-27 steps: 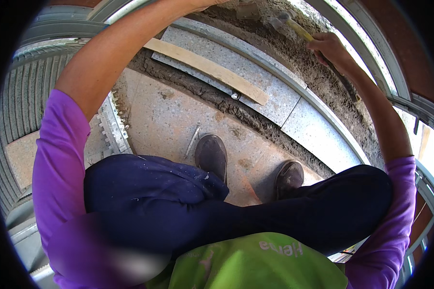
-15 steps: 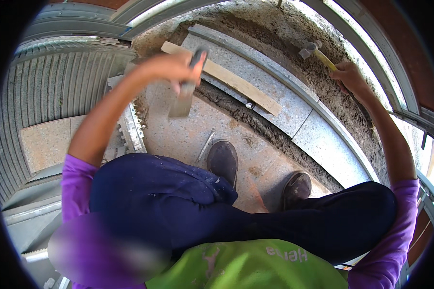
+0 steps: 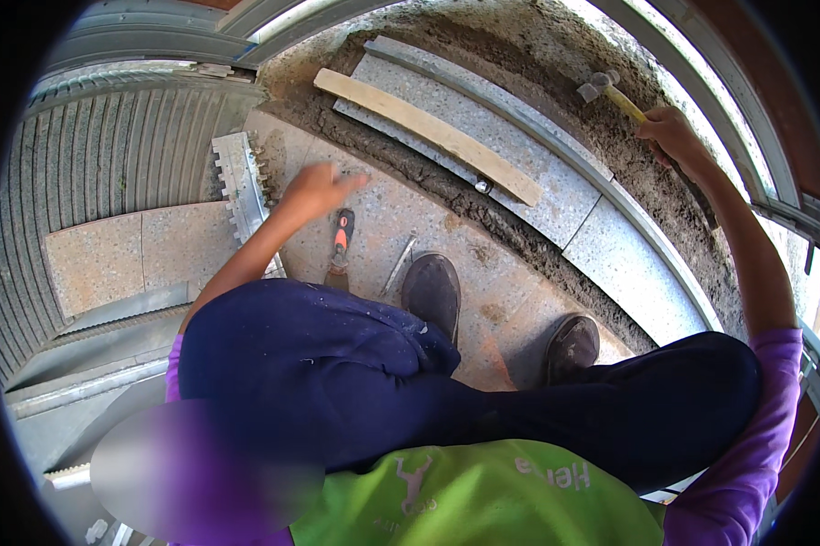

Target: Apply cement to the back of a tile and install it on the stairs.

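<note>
My left hand (image 3: 317, 193) is over the speckled floor tiles, its fingers stretched out and nothing in them. Just below it, a putty knife (image 3: 342, 235) with a black and orange handle lies on the tiles, its blade toward my left knee. Out at the upper right, my right hand (image 3: 672, 136) grips a hammer (image 3: 623, 103) by its yellow handle. The hammer's head hangs above the strip of dark soil. Between the hands, a wooden batten (image 3: 428, 126) rests along the grey speckled slabs (image 3: 569, 214).
A toothed metal plate (image 3: 246, 196) stands left of my left hand. A thin metal rod (image 3: 399, 262) lies beside my shoe (image 3: 431, 289). Ribbed grey flooring (image 3: 91, 164) with loose tiles (image 3: 96, 264) spreads at left. A metal bar (image 3: 492, 91) edges the slabs; a frame rail (image 3: 714, 109) curves at right.
My left hand has let go of the putty knife, which now lies on the tiles, and has moved down and slightly left. My right hand keeps the hammer almost in place.
</note>
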`<action>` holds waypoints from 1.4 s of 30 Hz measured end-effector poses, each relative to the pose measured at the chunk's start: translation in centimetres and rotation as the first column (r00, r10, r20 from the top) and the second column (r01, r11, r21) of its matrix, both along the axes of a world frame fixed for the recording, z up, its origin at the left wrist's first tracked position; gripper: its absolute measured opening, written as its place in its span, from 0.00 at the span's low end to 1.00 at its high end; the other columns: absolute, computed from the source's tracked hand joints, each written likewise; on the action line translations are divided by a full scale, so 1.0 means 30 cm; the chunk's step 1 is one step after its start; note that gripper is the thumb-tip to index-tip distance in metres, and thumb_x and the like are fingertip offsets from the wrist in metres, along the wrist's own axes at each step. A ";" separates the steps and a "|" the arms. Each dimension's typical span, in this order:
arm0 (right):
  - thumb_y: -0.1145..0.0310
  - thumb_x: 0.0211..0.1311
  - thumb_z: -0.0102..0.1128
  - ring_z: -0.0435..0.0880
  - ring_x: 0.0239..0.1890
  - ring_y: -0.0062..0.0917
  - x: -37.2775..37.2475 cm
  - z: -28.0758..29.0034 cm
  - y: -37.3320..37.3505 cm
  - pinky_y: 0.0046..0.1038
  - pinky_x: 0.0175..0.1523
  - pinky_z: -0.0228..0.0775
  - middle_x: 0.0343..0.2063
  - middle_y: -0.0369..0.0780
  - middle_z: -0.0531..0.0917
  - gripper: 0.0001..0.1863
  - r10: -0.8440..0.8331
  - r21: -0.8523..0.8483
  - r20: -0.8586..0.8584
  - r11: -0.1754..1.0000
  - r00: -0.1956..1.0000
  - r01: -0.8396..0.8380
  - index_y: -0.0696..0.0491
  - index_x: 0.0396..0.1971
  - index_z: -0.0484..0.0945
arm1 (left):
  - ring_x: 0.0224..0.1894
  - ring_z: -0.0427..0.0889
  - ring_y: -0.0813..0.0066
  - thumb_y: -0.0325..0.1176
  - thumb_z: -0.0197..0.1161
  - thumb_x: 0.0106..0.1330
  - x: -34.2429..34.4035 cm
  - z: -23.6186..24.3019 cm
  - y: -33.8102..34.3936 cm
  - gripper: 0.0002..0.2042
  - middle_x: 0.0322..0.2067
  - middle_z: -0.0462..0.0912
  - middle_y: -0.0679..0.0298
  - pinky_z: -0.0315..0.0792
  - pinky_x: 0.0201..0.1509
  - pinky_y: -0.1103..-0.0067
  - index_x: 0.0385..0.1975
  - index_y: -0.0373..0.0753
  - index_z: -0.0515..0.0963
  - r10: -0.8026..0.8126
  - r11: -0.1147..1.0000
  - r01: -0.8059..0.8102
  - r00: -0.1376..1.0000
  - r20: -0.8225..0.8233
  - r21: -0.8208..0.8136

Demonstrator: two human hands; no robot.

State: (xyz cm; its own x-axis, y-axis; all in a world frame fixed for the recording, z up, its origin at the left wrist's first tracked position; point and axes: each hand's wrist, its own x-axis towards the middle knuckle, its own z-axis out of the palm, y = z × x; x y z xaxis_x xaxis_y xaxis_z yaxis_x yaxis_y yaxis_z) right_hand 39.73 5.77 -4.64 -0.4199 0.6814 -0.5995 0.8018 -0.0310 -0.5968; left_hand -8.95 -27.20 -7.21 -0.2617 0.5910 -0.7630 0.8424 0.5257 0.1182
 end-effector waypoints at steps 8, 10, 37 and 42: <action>0.75 0.57 0.61 0.71 0.06 0.20 -0.049 -0.012 -0.034 0.25 0.11 0.61 0.08 0.37 0.74 0.09 -0.011 0.032 0.017 0.999 1.000 0.011 0.63 0.20 0.77 | 0.51 0.83 0.44 0.76 0.56 0.56 0.146 -0.070 0.332 0.59 0.54 0.73 0.33 0.82 0.49 0.56 0.62 0.15 0.56 0.819 0.503 -0.810 0.335 0.466 -0.302; 0.76 0.55 0.61 0.72 0.06 0.20 -0.047 0.002 -0.032 0.26 0.10 0.62 0.08 0.37 0.74 0.07 -0.019 0.051 0.063 0.999 0.998 0.016 0.63 0.20 0.78 | 0.51 0.82 0.42 0.71 0.53 0.63 0.170 -0.082 0.360 0.50 0.53 0.74 0.34 0.82 0.49 0.54 0.65 0.23 0.58 0.847 0.442 -0.840 0.276 0.454 -0.314; 0.74 0.56 0.61 0.70 0.08 0.19 -0.067 0.064 -0.025 0.24 0.11 0.59 0.10 0.37 0.73 0.08 -0.105 0.029 -0.096 0.994 0.990 0.108 0.60 0.21 0.78 | 0.41 0.84 0.65 0.37 0.69 0.60 0.465 0.491 0.570 0.19 0.37 0.86 0.54 0.75 0.48 0.73 0.43 0.27 0.80 -0.118 0.256 -0.447 0.865 0.487 0.857; 0.71 0.58 0.61 0.70 0.09 0.18 -0.130 0.092 -0.032 0.25 0.13 0.58 0.09 0.36 0.72 0.11 -0.077 0.071 -0.172 0.993 0.982 0.091 0.58 0.19 0.75 | 0.41 0.85 0.64 0.37 0.69 0.59 0.496 0.486 0.561 0.19 0.37 0.86 0.53 0.75 0.47 0.73 0.43 0.27 0.80 -0.003 0.323 -0.403 0.904 0.427 0.856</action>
State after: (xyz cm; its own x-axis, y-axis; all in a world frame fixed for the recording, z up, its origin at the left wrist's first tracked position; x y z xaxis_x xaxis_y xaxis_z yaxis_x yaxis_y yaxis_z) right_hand 35.82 4.81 -1.88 -0.4497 0.7603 -0.4688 0.6860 -0.0421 -0.7263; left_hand 5.94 -10.37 7.38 -0.3679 0.9137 0.1726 0.5329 0.0551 0.8444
